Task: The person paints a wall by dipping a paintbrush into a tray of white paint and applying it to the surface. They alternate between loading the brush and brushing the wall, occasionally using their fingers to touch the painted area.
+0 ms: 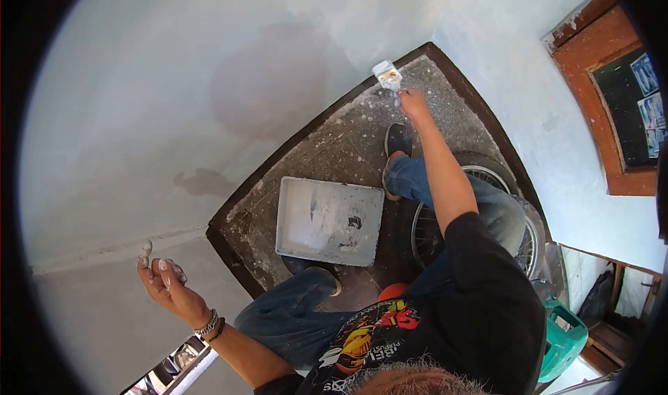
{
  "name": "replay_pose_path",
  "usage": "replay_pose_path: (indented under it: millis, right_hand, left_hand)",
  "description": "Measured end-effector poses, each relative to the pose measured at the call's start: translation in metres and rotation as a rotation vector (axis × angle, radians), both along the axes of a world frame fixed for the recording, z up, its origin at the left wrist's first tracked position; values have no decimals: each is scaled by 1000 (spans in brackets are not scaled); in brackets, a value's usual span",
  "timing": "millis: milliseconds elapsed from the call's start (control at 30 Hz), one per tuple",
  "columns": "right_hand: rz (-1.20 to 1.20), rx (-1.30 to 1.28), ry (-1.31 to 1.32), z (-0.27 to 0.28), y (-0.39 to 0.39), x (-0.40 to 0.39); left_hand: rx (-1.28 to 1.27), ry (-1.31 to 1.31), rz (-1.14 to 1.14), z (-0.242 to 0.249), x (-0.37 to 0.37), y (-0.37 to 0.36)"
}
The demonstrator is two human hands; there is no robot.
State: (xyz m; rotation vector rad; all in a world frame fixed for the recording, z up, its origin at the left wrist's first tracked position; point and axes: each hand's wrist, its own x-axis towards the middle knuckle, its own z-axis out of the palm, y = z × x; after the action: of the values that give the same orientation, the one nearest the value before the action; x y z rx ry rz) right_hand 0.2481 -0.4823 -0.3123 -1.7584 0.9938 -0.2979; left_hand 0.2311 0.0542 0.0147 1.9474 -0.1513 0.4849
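Against the white wall point(174, 82), the right hand point(413, 103) grips a paintbrush point(387, 75). The left hand point(162, 278) hangs open, paint-smeared and empty. Below lies a paint tray point(292, 238).

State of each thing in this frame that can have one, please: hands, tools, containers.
Right hand: shut on a brush, arm stretched toward the wall.
Brush: bristles coated white, at the wall's foot.
Left hand: open, empty, paint-smeared fingers, raised.
Tray: flat on the floor, smeared white, nearly empty.
Wall: painted white, with darker patches.
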Motion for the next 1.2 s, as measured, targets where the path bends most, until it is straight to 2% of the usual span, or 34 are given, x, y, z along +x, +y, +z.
replay_pose_path:
  millis: [33, 67, 133, 233, 333, 467, 600, 667, 700, 767, 867, 967, 1033, 1133, 1200]
  right_hand:
    - [0, -47, 15, -20, -8, 4]
    - [46, -45, 21, -17, -8, 7]
    - [143, -47, 28, 19, 0, 22]
    - [164, 176, -116, 101, 18, 12]
    - [110, 295, -198, 128, 15, -17]
    - [-27, 153, -69, 71, 15, -21]
    - [-133, -152, -25, -30, 4, -3]
    - [-153, -264, -46, -57, 5, 10]
    - [-114, -236, -39, -55, 13, 15]
    - [-27, -187, -21, -30, 36, 29]
    - [53, -58, -30, 47, 53, 21]
    - [75, 97, -163, 107, 54, 8]
    - [97, 72, -228, 145, 55, -1]
    - [97, 20, -273, 166, 52, -14]
    - [51, -5, -273, 161, 41, -19]
  left_hand:
    - [6, 3, -11, 0, -1, -3]
    - [19, 4, -13, 0, -3, -4]
    - [38, -1, -12, -1, -6, -6]
    - [35, -3, 10, 1, -9, -3]
    - [31, -15, 6, 3, -13, 5]
    - [82, 51, 67, 6, -20, 22]
    - [70, 150, 84, -17, -21, 43]
    - [52, 203, 102, -29, -15, 45]
    - [63, 225, 115, -36, -9, 43]
    - [90, 278, 75, -42, 3, 44]
    - [129, 273, 17, -46, 8, 37]
    - [163, 272, -9, -47, 8, 32]
    - [182, 285, -50, -46, 9, 30]
    - [189, 301, -67, -42, 10, 31]
    - [170, 303, -51, -39, 10, 30]
